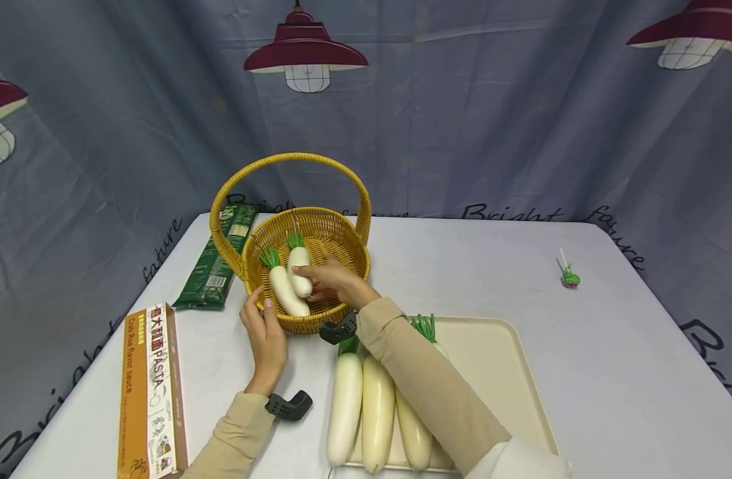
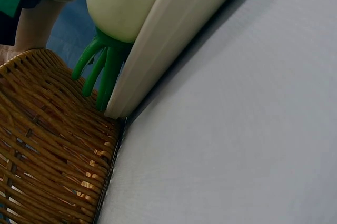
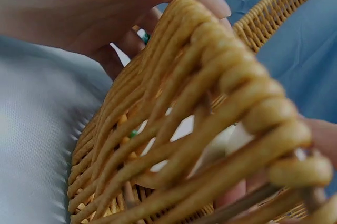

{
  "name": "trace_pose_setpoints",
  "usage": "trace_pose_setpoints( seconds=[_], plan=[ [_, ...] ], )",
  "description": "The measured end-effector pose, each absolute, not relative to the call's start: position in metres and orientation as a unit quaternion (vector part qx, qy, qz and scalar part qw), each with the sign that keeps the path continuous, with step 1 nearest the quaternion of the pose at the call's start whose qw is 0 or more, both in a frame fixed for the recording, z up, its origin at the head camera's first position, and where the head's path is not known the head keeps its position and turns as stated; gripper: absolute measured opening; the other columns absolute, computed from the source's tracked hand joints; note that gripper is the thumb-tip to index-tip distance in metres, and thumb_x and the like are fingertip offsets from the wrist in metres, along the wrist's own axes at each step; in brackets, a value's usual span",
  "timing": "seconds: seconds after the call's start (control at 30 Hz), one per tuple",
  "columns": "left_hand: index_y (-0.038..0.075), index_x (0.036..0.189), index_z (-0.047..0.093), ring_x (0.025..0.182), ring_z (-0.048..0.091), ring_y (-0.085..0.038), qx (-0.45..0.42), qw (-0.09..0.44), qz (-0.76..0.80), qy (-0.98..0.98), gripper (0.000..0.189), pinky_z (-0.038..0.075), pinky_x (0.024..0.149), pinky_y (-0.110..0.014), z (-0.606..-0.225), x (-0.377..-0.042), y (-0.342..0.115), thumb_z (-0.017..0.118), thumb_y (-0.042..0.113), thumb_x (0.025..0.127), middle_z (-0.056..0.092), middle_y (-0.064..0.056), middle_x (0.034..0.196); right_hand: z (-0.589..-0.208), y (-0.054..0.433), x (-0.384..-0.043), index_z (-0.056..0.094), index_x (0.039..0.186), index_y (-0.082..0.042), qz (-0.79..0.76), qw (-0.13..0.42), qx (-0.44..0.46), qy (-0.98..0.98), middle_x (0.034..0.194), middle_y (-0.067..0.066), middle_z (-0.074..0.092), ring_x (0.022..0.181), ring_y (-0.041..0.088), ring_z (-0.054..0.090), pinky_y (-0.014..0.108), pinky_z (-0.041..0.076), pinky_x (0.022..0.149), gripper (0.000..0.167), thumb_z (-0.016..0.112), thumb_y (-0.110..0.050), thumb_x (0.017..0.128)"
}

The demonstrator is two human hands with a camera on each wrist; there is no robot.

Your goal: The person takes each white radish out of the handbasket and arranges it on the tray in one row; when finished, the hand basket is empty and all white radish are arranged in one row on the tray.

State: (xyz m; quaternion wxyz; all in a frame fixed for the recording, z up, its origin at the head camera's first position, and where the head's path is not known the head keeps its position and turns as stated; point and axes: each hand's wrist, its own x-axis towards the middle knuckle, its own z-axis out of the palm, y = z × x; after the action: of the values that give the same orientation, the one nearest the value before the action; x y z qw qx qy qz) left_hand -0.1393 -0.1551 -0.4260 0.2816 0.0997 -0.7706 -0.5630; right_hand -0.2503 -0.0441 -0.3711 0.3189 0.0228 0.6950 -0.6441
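A yellow wicker basket (image 1: 291, 324) with a tall hoop handle holds two small white radishes with green tops. My right hand (image 1: 339, 283) reaches over its rim and holds the right-hand radish (image 1: 299, 257) near its lower end. Beside that radish lies the other radish (image 1: 286, 293), leaning left. My left hand (image 1: 265, 346) holds the basket's near left rim; in the right wrist view a digit of that hand (image 3: 137, 3) laps over the rim, with other fingers outside the wall. The left wrist view shows the woven wall (image 2: 47, 140) close up.
Several larger white radishes (image 1: 345, 406) lie on a cream tray (image 1: 492, 372) under my right forearm. A pasta box (image 1: 153, 392) lies at the left, a green packet (image 1: 213, 266) behind it. A green lollipop (image 1: 570, 277) lies far right.
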Motion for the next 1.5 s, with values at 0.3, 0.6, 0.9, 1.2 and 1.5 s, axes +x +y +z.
trace_pose_setpoints(
  seconds=[0.3, 0.6, 0.9, 1.2, 1.5],
  plan=[
    [0.006, 0.131, 0.034, 0.123, 0.028, -0.030, 0.098, 0.286, -0.560, -0.771, 0.040, 0.020, 0.102, -0.045, -0.426, -0.140, -0.155, 0.030, 0.030, 0.099, 0.027, -0.023, 0.129, -0.368, -0.042, -0.252, -0.001, 0.146, -0.031, -0.676, 0.361, -0.057, 0.640, 0.082, 0.013, 0.060, 0.066, 0.019, 0.062, 0.036, 0.054, 0.069, 0.089, 0.063, -0.024, 0.085],
    [0.004, 0.131, 0.033, 0.124, 0.028, -0.031, 0.098, 0.286, -0.560, -0.772, 0.041, 0.020, 0.103, -0.048, -0.427, -0.140, -0.156, 0.030, 0.030, 0.099, 0.027, -0.023, 0.130, -0.368, -0.038, -0.250, 0.018, 0.143, -0.035, -0.652, 0.391, -0.169, 0.627, 0.084, 0.007, 0.058, 0.066, 0.016, 0.060, 0.029, 0.052, 0.064, 0.065, 0.054, -0.023, 0.091],
    [0.004, 0.131, 0.033, 0.122, 0.029, -0.031, 0.101, 0.287, -0.562, -0.769, 0.041, 0.022, 0.100, -0.047, -0.427, -0.141, -0.156, 0.030, 0.029, 0.099, 0.027, -0.024, 0.129, -0.366, -0.036, -0.249, 0.024, 0.141, -0.035, -0.665, 0.404, -0.195, 0.597, 0.105, 0.010, 0.055, 0.073, 0.017, 0.062, 0.023, 0.051, 0.061, 0.058, 0.051, -0.020, 0.093],
    [0.006, 0.132, 0.033, 0.119, 0.031, -0.030, 0.098, 0.274, -0.566, -0.771, 0.041, 0.024, 0.098, -0.045, -0.427, -0.139, -0.153, 0.029, 0.031, 0.099, 0.026, -0.023, 0.131, -0.360, -0.022, -0.241, 0.023, 0.141, -0.035, -0.705, 0.416, -0.213, 0.534, 0.113, 0.011, 0.047, 0.076, 0.014, 0.061, 0.023, 0.050, 0.060, 0.056, 0.045, -0.013, 0.095],
    [0.005, 0.131, 0.034, 0.126, 0.028, -0.032, 0.100, 0.286, -0.558, -0.773, 0.040, 0.020, 0.103, -0.046, -0.427, -0.141, -0.155, 0.030, 0.028, 0.099, 0.028, -0.022, 0.130, -0.352, 0.000, -0.229, 0.026, 0.139, -0.040, -0.723, 0.407, -0.228, 0.509, 0.129, 0.013, 0.038, 0.079, 0.015, 0.060, 0.026, 0.051, 0.063, 0.055, 0.043, -0.012, 0.096]
  ],
)
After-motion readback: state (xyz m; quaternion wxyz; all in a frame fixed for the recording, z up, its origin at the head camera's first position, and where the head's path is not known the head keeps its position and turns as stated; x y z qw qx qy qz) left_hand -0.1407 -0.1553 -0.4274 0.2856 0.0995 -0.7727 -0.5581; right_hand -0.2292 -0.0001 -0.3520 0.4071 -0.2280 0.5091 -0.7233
